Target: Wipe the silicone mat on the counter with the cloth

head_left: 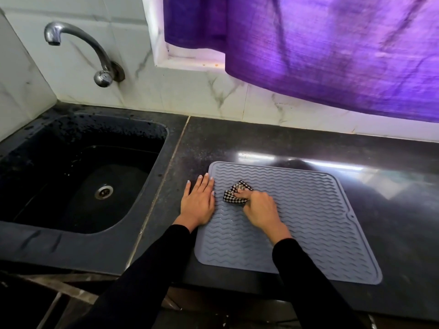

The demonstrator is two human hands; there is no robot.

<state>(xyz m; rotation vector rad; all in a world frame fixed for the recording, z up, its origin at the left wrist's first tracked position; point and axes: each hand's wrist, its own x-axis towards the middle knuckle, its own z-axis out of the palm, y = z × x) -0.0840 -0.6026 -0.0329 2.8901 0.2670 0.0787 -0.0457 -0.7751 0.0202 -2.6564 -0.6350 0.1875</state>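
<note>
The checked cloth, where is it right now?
In the head view, the black-and-white checked cloth lies on the left part of the grey ribbed silicone mat, gripped under the right hand, beside the flat left hand.

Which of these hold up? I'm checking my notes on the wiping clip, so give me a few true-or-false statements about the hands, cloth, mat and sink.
1. The right hand holds a checked cloth on the grey mat. True.
2. The left hand grips the tap. False: it lies flat, fingers straight, at the mat's left edge.
3. The mat lies inside the sink. False: it lies on the dark counter, to the right of the sink.
4. A purple curtain hangs above the counter. True.
5. The cloth is at the mat's far right corner. False: it is near the left side.
</note>
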